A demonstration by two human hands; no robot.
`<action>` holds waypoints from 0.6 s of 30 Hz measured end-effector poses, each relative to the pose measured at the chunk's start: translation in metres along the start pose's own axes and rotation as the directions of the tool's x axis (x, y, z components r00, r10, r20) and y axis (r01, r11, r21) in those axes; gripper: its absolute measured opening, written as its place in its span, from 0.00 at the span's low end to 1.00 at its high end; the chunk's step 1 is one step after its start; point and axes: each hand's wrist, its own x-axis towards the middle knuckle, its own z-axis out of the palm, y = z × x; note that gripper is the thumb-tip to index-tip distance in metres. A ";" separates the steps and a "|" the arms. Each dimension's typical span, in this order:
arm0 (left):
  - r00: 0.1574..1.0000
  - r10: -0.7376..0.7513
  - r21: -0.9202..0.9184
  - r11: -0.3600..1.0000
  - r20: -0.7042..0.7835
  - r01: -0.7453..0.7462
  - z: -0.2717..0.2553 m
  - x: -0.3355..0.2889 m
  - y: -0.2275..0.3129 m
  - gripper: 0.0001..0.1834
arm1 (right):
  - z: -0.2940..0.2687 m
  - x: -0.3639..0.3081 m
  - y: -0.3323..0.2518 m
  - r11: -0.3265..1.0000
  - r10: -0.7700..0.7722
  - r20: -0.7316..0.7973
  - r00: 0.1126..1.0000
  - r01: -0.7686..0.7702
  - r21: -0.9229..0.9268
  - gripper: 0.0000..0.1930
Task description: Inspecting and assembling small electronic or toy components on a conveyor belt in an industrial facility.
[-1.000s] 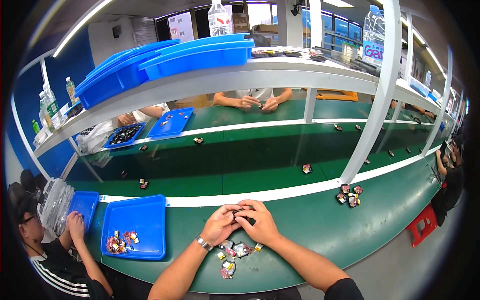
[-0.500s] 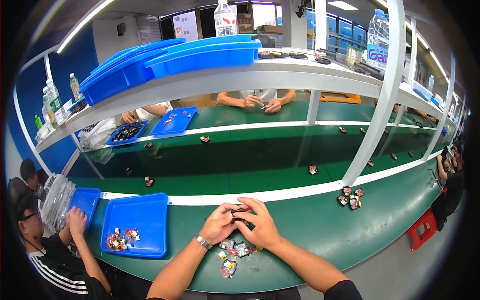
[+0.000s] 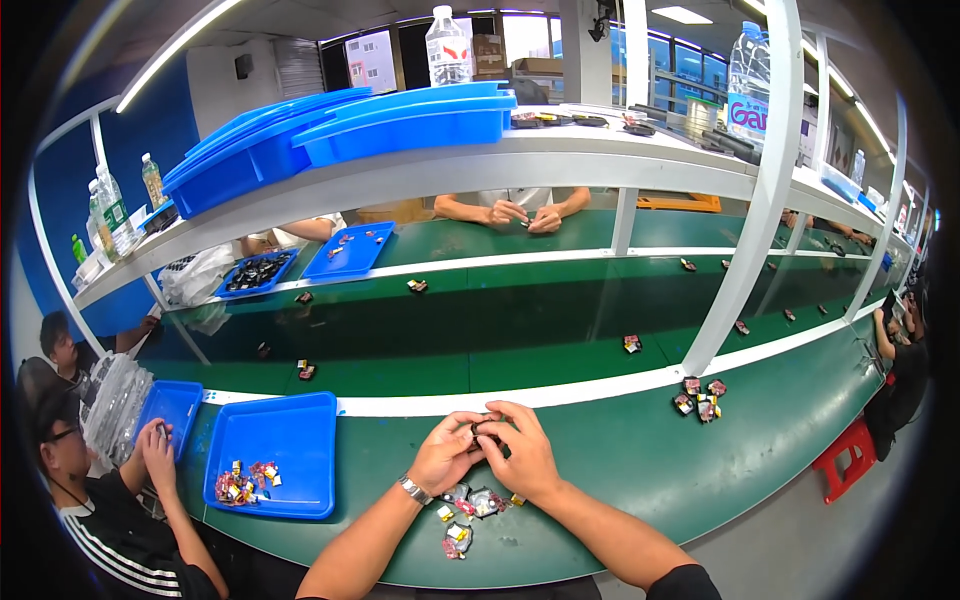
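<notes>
A small dark part, mostly covered by fingers, sits between my two hands above the green bench. My left hand, with a metal watch on its wrist, is closed around it from the left. From the right, the thumb and fingers of my right hand press on the same part. Just below my hands lies a loose group of small assemblies with clear, red and yellow pieces. Nearer to me, another of these assemblies rests on the bench.
Left of my hands, a blue tray holds small red and yellow pieces. Several assemblies are grouped beside a white post. Behind a white rail runs a green conveyor belt with scattered assemblies. Co-workers sit at left and opposite.
My hands stay together on the dark part, with fingers slightly shifted. At left, a co-worker's hands now show a small object, and another person's arm has come into view behind. Belt assemblies appear slightly farther right.
</notes>
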 end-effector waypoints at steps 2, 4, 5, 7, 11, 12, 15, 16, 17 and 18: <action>0.999 -0.027 -0.007 1.000 -0.034 0.027 -0.002 -0.002 0.000 0.14 | 0.002 0.002 0.000 0.998 -0.030 -0.093 0.995 0.026 -0.049 0.09; 0.999 -0.025 -0.012 1.000 -0.046 0.024 0.001 -0.002 0.001 0.14 | 0.002 0.003 0.004 0.993 -0.076 -0.079 0.994 0.069 -0.093 0.09; 0.998 -0.024 -0.017 1.000 -0.054 0.023 0.003 0.000 0.001 0.14 | 0.001 0.004 0.006 0.984 -0.122 -0.066 0.990 0.112 -0.139 0.08; 0.998 -0.023 -0.014 1.000 -0.062 0.022 0.006 0.000 0.002 0.15 | 0.002 0.003 0.008 0.979 -0.125 -0.050 0.991 0.115 -0.169 0.09; 0.994 -0.013 0.011 1.000 -0.107 0.014 0.005 0.000 0.002 0.14 | 0.003 0.004 0.002 0.974 -0.116 -0.021 0.993 0.110 -0.199 0.09; 0.994 -0.012 0.009 1.000 -0.109 0.013 0.006 -0.001 0.002 0.14 | 0.004 0.004 0.003 0.974 -0.116 -0.018 0.993 0.110 -0.198 0.09; 0.993 -0.025 0.001 1.000 -0.117 0.025 0.009 -0.001 0.004 0.14 | 0.005 0.003 0.006 0.962 -0.147 -0.022 0.989 0.138 -0.235 0.07; 0.992 -0.033 0.012 0.999 -0.123 0.034 0.010 0.000 0.004 0.14 | 0.005 0.003 0.006 0.956 -0.160 -0.020 0.987 0.149 -0.254 0.07; 0.992 -0.037 0.023 0.999 -0.125 0.040 0.011 0.001 0.004 0.14 | 0.004 0.005 0.006 0.947 -0.177 -0.018 0.984 0.165 -0.274 0.08; 0.992 -0.034 0.023 0.999 -0.123 0.037 0.011 0.001 0.004 0.14 | 0.003 0.004 0.007 0.947 -0.180 -0.017 0.984 0.168 -0.275 0.08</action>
